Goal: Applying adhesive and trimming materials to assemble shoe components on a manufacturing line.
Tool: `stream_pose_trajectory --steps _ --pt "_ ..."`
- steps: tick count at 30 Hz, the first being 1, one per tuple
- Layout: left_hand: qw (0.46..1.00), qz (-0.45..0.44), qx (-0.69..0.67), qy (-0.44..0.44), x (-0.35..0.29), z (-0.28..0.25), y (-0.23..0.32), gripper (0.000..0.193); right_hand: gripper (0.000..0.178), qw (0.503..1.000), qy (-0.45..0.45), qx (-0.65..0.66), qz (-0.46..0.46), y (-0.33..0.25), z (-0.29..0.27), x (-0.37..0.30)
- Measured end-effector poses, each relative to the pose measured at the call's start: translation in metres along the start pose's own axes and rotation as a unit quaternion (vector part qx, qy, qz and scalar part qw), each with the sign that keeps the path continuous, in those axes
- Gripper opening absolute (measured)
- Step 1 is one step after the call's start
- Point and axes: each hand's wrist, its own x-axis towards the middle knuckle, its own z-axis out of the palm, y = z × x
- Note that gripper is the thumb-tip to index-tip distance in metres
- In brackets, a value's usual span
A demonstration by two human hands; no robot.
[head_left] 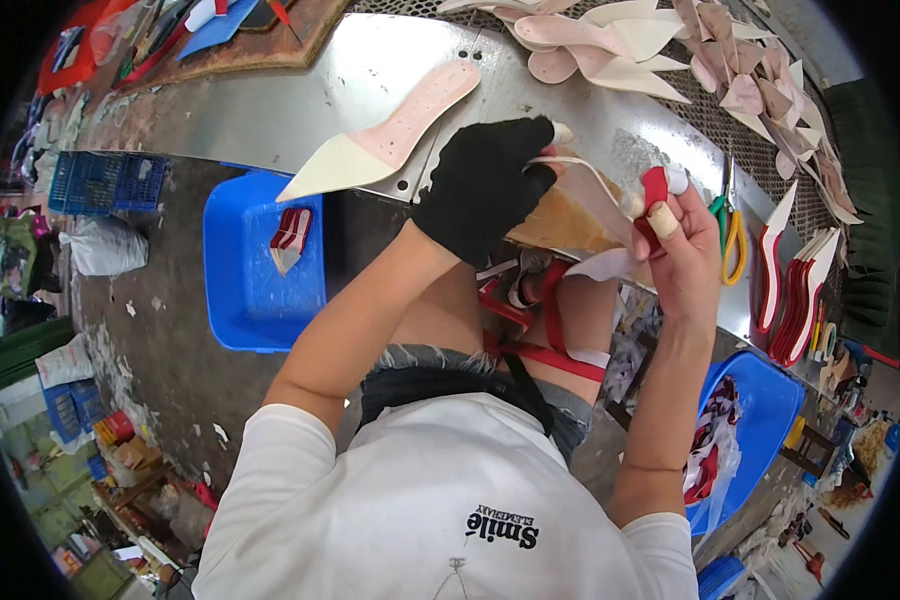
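Observation:
My left hand (482, 185), in a black glove with bare fingertips, is closed on the edge of a pale shoe insole (598, 192). The insole slants over a brown board (560, 222) at the table's near edge. My right hand (688, 235) has wraps on its fingertips and pinches a red strip (654, 188) beside the insole's right end. Whether the strip touches the insole is hard to make out. Another pink and white insole (395, 130) lies flat on the metal table, left of my gloved hand. More red ribbon (552, 315) hangs across my lap.
Piled insoles (610, 40) lie at the back right. Green- and yellow-handled scissors (732, 225) and red-edged insoles (802, 295) lie to the right. A blue tub (220, 270) stands at left, and a blue bin (760, 440) with red and white scraps at right.

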Motion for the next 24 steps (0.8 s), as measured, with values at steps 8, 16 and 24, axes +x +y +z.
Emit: stream_pose_trajectory --steps 8,16,24 --pt "0.998 0.034 0.046 -0.023 0.007 -0.006 -0.001 0.019 0.023 0.992 -0.006 -0.122 0.037 -0.035 0.005 0.018" --pt "0.999 0.002 0.009 -0.052 0.010 -0.010 -0.002 0.025 0.011 0.947 -0.070 -0.301 -0.089 -0.008 0.019 0.043" --pt "0.999 -0.004 0.028 -0.043 0.009 -0.004 0.001 0.025 0.014 0.922 -0.033 -0.372 -0.100 -0.007 0.027 0.042"
